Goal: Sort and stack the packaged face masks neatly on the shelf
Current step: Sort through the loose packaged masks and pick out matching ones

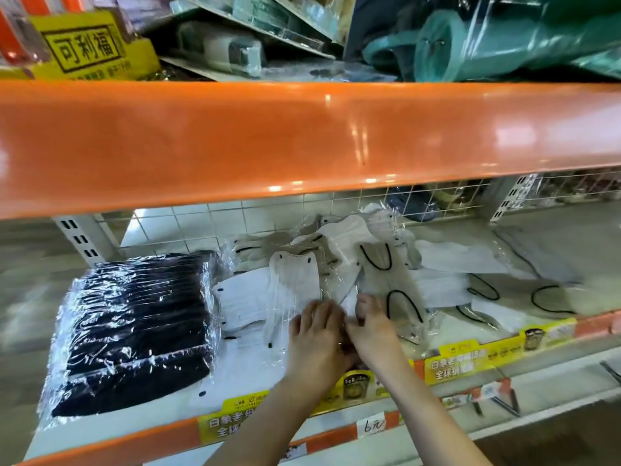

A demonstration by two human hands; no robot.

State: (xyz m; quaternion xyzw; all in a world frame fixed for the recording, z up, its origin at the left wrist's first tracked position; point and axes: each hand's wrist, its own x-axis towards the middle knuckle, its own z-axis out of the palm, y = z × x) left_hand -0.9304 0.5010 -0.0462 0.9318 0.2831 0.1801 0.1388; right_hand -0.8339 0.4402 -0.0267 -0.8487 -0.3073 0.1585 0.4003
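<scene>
Crinkly clear-film packs: black mask stack (134, 327) left, neat; white masks (268, 297) and grey masks (396, 280) jumbled at centre-right of shelf (571, 250). Left hand (316, 341) flat on white pack, right hand (373, 327) beside it, grip blurred, cannot tell. Bare shelf far right; orange beam (302, 139) low overhead.

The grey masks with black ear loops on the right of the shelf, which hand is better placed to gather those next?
Probably the right hand. It already lies on the nearest grey mask pack, and the other grey packs spread out on its side. The left hand rests by the white masks and would have to cross over.
</scene>
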